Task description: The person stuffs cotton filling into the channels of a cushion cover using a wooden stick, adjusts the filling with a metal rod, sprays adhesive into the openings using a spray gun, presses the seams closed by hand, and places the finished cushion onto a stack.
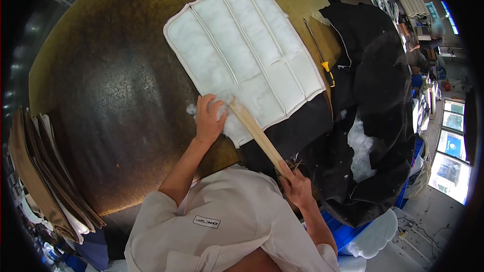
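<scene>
A white quilted cushion panel [252,35] lies on the table, split by seams into long channels that look puffed with white stuffing. At its near left corner my left hand [208,121] is closed, fingers and thumb curled around a tuft of white fibre stuffing [222,105] by the panel's edge. My right hand [297,189] grips the near end of a flat wooden stick [259,138]. The stick slants away to the left, its far tip against the stuffing next to my left fingers; whether the tip goes inside a channel I cannot tell.
A yellow-handled screwdriver [326,68] lies right of the panel. Black fabric [378,80] with loose white fibre [360,146] is heaped at the right. Folded brown and white covers [38,166] stand at the table's left edge. Another person [432,40] is far off at right.
</scene>
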The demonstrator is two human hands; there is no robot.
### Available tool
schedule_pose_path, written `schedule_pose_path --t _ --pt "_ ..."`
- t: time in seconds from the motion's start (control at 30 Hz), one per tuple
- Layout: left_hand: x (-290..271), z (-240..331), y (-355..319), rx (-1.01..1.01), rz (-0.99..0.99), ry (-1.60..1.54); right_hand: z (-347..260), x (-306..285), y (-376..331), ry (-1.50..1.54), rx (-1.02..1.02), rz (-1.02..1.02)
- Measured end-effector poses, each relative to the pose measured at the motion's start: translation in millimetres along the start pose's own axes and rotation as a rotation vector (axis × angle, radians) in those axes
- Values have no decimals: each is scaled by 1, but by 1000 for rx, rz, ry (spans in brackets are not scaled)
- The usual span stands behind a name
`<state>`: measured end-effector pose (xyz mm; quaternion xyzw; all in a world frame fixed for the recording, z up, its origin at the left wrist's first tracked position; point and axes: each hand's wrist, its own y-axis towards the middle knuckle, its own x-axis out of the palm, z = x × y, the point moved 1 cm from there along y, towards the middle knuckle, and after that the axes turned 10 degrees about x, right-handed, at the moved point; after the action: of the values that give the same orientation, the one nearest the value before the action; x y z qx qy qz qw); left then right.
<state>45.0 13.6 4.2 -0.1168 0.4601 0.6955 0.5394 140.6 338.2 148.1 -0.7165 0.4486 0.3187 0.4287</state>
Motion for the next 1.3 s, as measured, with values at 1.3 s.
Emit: schedule_pose_path --t 1.3 --pt "9 -9 29 -64 9 -30 0 -32 -10 -24 -40 -3"
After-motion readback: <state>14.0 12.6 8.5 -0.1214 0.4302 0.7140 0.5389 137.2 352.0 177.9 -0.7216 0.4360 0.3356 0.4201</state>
